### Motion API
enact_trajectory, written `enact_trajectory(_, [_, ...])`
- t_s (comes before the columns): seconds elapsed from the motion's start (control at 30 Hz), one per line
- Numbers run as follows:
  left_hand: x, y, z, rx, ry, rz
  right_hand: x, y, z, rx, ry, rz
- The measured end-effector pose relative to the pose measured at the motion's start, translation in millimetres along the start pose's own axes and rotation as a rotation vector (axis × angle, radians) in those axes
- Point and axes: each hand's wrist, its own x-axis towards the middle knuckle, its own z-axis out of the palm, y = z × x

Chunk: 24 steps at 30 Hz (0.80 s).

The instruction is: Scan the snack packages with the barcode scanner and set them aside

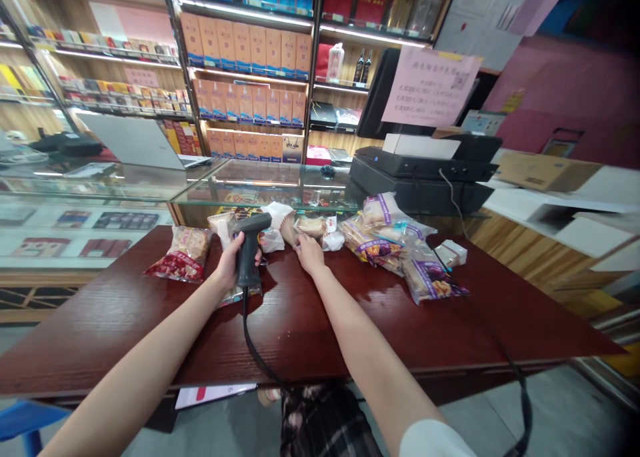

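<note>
A black handheld barcode scanner [247, 250] stands upright in my left hand [231, 260], fingers wrapped round its handle and its head turned to the right. Its cable drops over the table's front edge. My right hand [311, 254] is at the row of snacks, its fingers curled against a wrapped bread [311, 227] in clear and white packaging; the fingertips are partly hidden. Beside it, between the two hands, lies another white wrapped snack [280, 220]. Under the scanner a flat packet [245, 294] is partly covered by my left hand.
On the dark red table [300, 337], a red-and-clear snack bag [184, 254] lies left and a pile of purple-and-clear bags [385, 234] right. A glass counter [270, 177] stands behind, with a black printer-like machine [425, 170] and a laptop [135, 140]. A black cable [523, 390] hangs at right.
</note>
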Motion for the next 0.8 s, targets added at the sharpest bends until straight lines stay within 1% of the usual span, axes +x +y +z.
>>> enact_trajectory(0.17, [0, 2, 0.7, 0.022, -0.011, -0.046, 1, -1, 0, -0.032, 0.061, 0.043])
enact_trajectory(0.27, [-1, 4, 4.1, -0.028, 0.013, -0.038, 3, 4, 2, 0.039, 0.088, 0.055])
enact_trajectory(0.37, [-2, 5, 6.4, -0.058, 0.031, -0.046, 8, 10, 6, 0.224, 0.151, 0.115])
enact_trajectory(0.5, [-2, 5, 4.4, -0.049, 0.017, -0.064, 19, 18, 12, 0.683, 0.261, 0.353])
enact_trajectory(0.57, [-2, 4, 2.6, -0.044, 0.011, -0.064, 23, 23, 14, 0.815, 0.285, 0.418])
enact_trajectory(0.7, [-1, 3, 1.5, -0.032, 0.013, -0.049, 27, 30, 14, 0.894, 0.319, 0.431])
enact_trajectory(0.8, [-1, 3, 2.1, -0.024, 0.021, -0.048, 25, 32, 12, 1.07, 0.342, 0.35])
